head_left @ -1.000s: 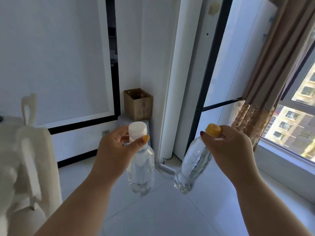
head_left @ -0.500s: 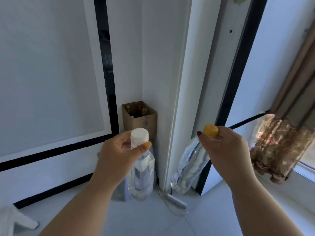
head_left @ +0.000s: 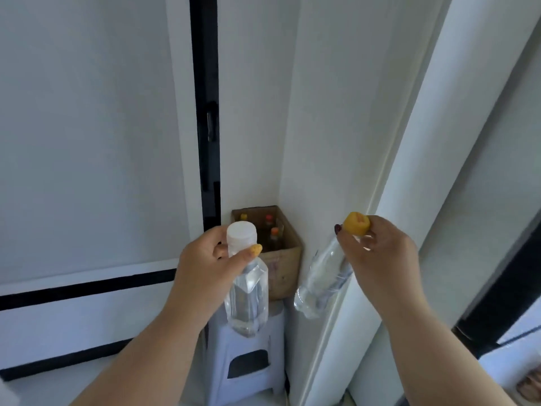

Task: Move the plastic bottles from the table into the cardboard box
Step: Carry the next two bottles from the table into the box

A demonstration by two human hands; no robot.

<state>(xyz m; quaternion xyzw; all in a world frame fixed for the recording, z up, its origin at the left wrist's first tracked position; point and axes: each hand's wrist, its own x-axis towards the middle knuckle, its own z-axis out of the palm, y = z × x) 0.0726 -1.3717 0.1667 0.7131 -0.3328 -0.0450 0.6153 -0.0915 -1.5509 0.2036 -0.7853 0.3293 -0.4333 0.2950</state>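
Note:
My left hand (head_left: 205, 265) grips the neck of a clear plastic bottle with a white cap (head_left: 247, 294), which hangs upright. My right hand (head_left: 377, 259) holds a second clear bottle with a yellow cap (head_left: 322, 285) by its top, its body tilted down to the left. Just beyond both hands stands an open cardboard box (head_left: 284, 259) in the wall corner. Several bottles with orange and yellow caps stand inside it. Both held bottles hang in front of the box, below its rim.
The box rests on a pale plastic stool (head_left: 248, 364) on the floor. White wall panels with black strips (head_left: 205, 112) rise behind it, and a white pillar (head_left: 366, 200) stands close on the right.
The view has closed in on the corner: the box and stool appear larger and nearer. Both hands keep their hold on the bottles, which now hang right in front of the box.

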